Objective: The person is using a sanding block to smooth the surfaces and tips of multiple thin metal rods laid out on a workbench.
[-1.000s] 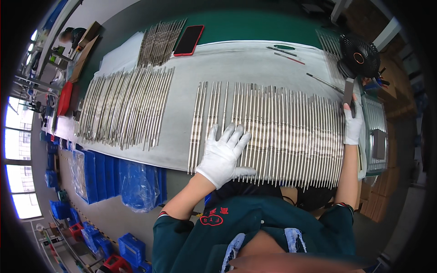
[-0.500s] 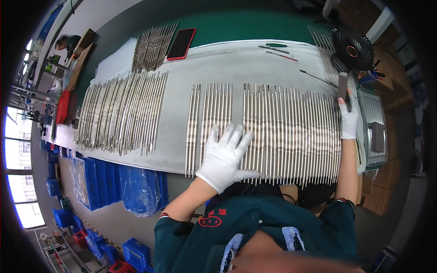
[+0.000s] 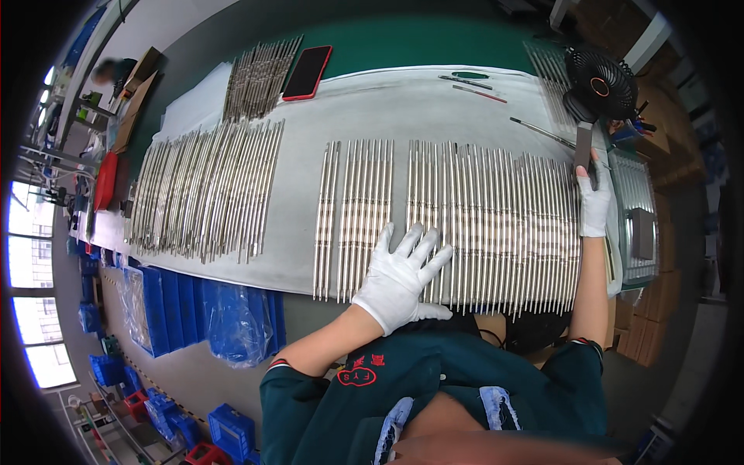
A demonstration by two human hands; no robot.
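My left hand [image 3: 404, 275] wears a white glove and lies with fingers spread on the lower part of a row of slim metal rods [image 3: 511, 225], near the row's left end. A narrow bunch of rods [image 3: 366, 194] and a smaller one [image 3: 326, 209] lie just left of that row, with gaps between them. At the row's right end, my gloved right hand [image 3: 594, 200] is closed on the lower end of a grey-brown rectangular block [image 3: 583, 146]. The right palm is partly turned from view, so not every finger shows.
More rods [image 3: 209, 190] lie at the left, with another stack [image 3: 263, 77] behind. A red-edged phone [image 3: 308, 74], pen-like tools [image 3: 480, 94] and a black fan [image 3: 601, 85] are farther back. Blue bins [image 3: 174, 310] stand below the table's left front edge; a clear tray [image 3: 634, 201] is at right.
My left hand has slid right and slightly nearer me across the rods. A few rods at the big row's left end have shifted left. My right hand stays put with the block.
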